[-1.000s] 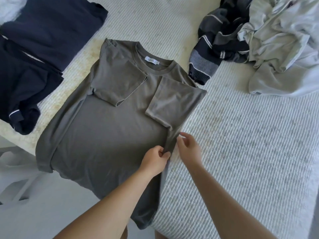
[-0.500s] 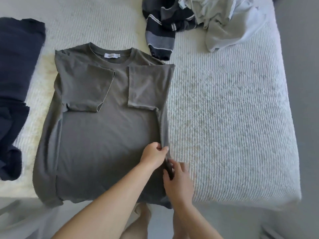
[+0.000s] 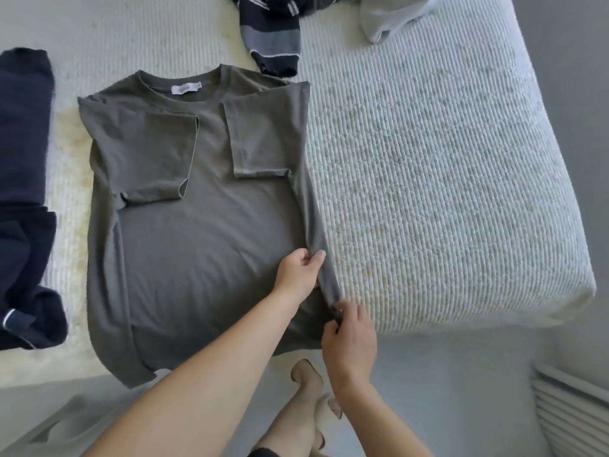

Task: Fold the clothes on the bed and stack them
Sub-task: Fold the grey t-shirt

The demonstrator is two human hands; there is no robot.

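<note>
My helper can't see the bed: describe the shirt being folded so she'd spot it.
On the white ribbed bed, near its front edge, lies the olive-grey T-shirt. Unlike the dark navy clothes beside it, it is spread flat, sleeves folded inward, with a white neck label.

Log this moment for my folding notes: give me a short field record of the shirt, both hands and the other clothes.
surface: ribbed pale bed cover
garment in work: olive T-shirt, flat, collar away from the person, both sleeves folded inward
left hand: grip pinching the shirt's right side edge
right hand: grip on the same edge, nearer the hem
dark navy clothes: left of the shirt
striped garment: unfolded, beyond the collar
pale garment: crumpled, far right
</note>
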